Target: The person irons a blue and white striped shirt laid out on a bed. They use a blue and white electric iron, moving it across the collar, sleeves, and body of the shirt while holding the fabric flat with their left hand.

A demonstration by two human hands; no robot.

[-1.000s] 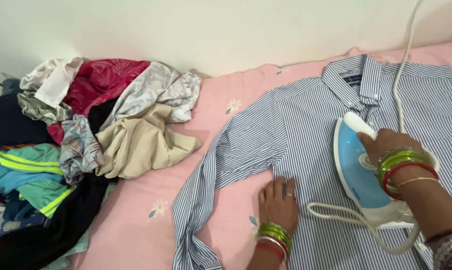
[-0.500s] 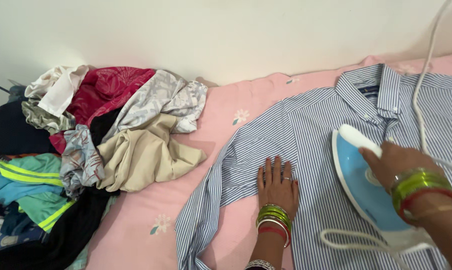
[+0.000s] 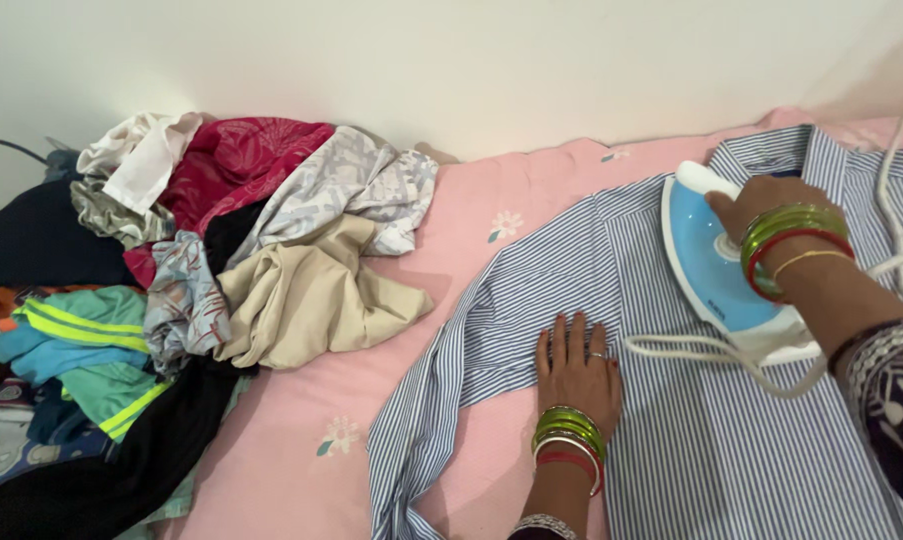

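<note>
Your left hand [image 3: 577,372] lies flat, fingers spread, on the striped shirt [image 3: 701,440]. Your right hand [image 3: 761,205] has its grip closed round the smooth blue-and-white iron [image 3: 716,265].

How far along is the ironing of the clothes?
Early. In hand: the right hand runs the iron near the collar of the striped shirt, while the left hand presses it flat. The sleeve lies rumpled. Left: a crumpled pile of clothes beside it. No finished, folded garment shows.
</note>
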